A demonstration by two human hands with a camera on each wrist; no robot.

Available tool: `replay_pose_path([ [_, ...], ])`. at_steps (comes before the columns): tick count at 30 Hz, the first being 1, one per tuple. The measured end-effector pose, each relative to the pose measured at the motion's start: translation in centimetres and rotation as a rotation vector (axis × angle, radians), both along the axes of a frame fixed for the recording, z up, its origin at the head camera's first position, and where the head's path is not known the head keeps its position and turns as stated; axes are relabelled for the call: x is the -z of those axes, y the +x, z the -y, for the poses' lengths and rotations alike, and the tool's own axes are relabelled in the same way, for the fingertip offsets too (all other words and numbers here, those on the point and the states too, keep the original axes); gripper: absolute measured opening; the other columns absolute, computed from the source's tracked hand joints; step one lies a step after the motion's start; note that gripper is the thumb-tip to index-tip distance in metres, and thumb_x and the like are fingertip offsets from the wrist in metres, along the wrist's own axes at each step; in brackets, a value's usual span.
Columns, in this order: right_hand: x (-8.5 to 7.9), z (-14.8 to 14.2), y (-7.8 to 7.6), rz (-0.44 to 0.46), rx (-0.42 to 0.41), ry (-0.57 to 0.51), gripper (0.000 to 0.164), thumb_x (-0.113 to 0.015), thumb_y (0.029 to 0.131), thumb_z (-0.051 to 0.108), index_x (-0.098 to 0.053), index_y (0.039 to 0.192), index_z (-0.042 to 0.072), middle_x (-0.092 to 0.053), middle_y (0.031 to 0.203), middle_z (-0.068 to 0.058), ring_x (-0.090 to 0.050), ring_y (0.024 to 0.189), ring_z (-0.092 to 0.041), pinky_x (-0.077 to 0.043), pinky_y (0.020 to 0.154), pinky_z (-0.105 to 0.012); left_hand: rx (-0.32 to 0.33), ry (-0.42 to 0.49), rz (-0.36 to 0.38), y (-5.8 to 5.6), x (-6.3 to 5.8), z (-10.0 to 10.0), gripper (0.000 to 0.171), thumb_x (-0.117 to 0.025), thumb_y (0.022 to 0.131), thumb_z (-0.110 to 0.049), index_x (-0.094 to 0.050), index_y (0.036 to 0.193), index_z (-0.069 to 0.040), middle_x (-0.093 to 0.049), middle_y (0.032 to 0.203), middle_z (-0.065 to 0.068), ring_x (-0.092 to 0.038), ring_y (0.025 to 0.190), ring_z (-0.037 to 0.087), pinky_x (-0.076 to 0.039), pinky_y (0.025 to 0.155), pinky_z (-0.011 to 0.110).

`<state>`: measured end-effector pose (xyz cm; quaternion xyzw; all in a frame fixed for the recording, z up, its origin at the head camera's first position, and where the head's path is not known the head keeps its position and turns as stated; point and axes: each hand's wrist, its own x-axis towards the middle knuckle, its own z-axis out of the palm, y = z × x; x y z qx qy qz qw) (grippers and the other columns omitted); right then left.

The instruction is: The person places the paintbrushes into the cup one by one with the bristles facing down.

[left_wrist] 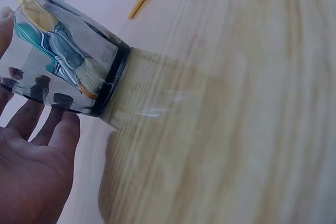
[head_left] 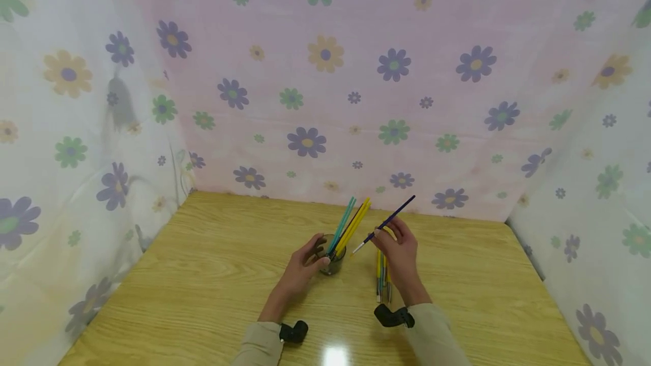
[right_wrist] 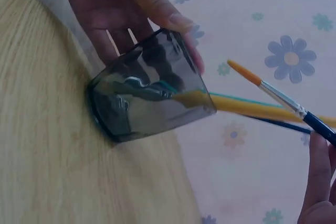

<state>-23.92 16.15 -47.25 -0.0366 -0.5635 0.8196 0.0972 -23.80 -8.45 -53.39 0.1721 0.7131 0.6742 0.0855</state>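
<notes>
The left hand [head_left: 299, 273] grips a dark glass tumbler [head_left: 333, 268] on the wood-grain worktop [head_left: 213, 281]; teal-handled paintbrushes [head_left: 343, 219] and yellow-handled paintbrushes [head_left: 355, 225] lean rightward out of it. The right hand [head_left: 403, 257] pinches a navy paintbrush [head_left: 393, 217], its bristles pointing down-left near the rim. More paintbrushes [head_left: 378, 273] lie on the worktop beside the right wrist. Flower-printed fabric [head_left: 351, 112] surrounds the worktop's back and sides.

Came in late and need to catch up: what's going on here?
A person's left hand holds a glass with several brushes leaning in it, handles up. Their right hand holds a blue brush, tilted bristles down, beside the glass and not in it. More brushes lie on the table near the right hand.
</notes>
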Motion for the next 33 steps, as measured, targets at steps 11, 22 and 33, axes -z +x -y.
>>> replay_pose_path([
  [11,0.2,3.1,-1.1,-0.084,0.023,-0.017,0.040,-0.061,0.089,-0.020,-0.054,0.126,-0.006,-0.059,0.108,-0.008,-0.068,0.089,-0.013,-0.064,0.078,-0.031,-0.008,0.007,-0.003,0.1,0.0,-0.2,0.068,-0.062,0.103,-0.014,-0.027,0.161,-0.004,-0.040,0.158,0.022,-0.037,0.146,0.042,-0.029,0.122,0.057],
  [22,2.3,4.8,-1.5,-0.114,0.014,0.169,0.040,-0.068,0.087,-0.016,-0.058,0.126,-0.008,-0.061,0.113,-0.017,-0.067,0.094,-0.016,-0.062,0.078,-0.026,-0.012,0.020,-0.005,0.0,-0.1,-0.2,0.067,-0.062,0.103,-0.014,-0.029,0.160,-0.004,-0.042,0.156,0.020,-0.040,0.144,0.041,-0.029,0.121,0.058],
  [33,3.0,5.4,-1.5,-0.111,0.013,0.207,0.036,-0.068,0.092,-0.009,-0.060,0.126,-0.005,-0.061,0.117,-0.020,-0.065,0.095,-0.014,-0.061,0.080,-0.024,-0.023,0.014,0.004,-0.1,-0.3,-0.3,0.065,-0.063,0.102,-0.013,-0.032,0.160,-0.006,-0.048,0.154,0.014,-0.046,0.142,0.035,-0.032,0.121,0.055],
])
